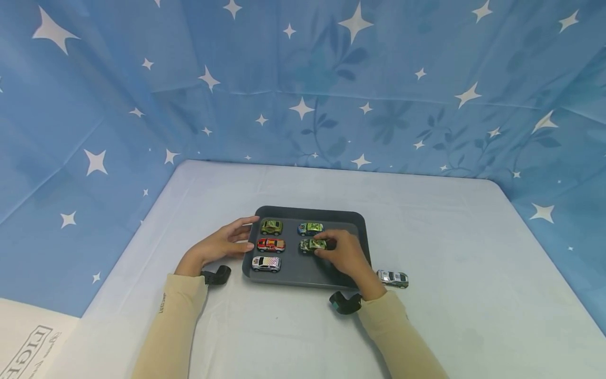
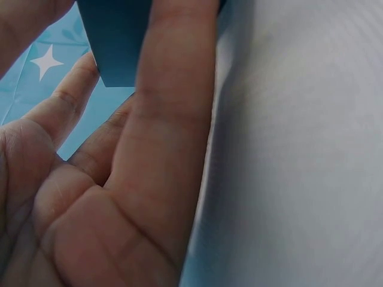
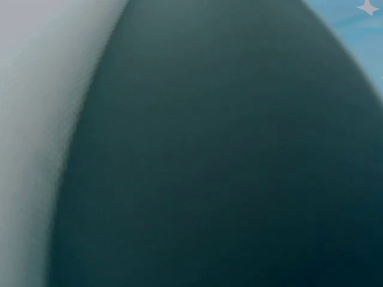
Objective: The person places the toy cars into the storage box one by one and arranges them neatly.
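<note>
In the head view, a dark grey tray (image 1: 293, 279) lies on the white table with several small toy cars in it. My left hand (image 1: 218, 245) rests at the tray's left edge, index finger and thumb extended to the rim; the left wrist view shows these fingers (image 2: 170, 119) close up against the tray (image 2: 116, 48). With thumb and fingertips, my right hand (image 1: 347, 252) pinches a green camouflage toy car (image 1: 310, 246) inside the tray. Just behind it stands a green-and-blue car (image 1: 310, 228). The tray's dark wall (image 3: 209, 149) fills most of the right wrist view, hiding that hand.
Along the tray's left side stand a green car (image 1: 271, 227), a red car (image 1: 271, 245) and a white checkered car (image 1: 266, 263). Outside the tray, a silver car (image 1: 393, 278) is on the table (image 1: 454, 237) beside my right wrist. A blue star-patterned curtain (image 1: 265, 68) hangs behind.
</note>
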The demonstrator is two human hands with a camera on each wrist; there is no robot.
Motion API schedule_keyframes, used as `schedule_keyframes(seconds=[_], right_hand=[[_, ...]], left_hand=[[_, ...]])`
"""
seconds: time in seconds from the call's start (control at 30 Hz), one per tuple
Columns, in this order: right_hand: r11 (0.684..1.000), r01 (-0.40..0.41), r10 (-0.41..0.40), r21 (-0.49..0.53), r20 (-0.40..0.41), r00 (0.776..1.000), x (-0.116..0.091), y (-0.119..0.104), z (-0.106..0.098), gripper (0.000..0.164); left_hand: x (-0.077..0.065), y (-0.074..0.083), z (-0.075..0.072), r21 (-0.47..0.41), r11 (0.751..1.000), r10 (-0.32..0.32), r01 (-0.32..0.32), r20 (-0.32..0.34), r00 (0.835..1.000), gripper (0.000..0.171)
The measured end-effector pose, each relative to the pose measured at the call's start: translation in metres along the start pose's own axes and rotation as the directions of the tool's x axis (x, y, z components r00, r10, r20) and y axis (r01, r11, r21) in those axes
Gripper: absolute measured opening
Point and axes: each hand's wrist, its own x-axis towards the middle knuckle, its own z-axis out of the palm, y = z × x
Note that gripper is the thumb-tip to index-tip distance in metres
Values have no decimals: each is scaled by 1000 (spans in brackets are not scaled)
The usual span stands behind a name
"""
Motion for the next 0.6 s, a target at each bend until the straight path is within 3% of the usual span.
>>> schedule_keyframes(seconds=[0.6], right_hand=[[998,-23,25,-62,17,1000,5,-3,12,29]], left_hand=[[0,1,0,-9,1000,-9,9,2,1000,85]])
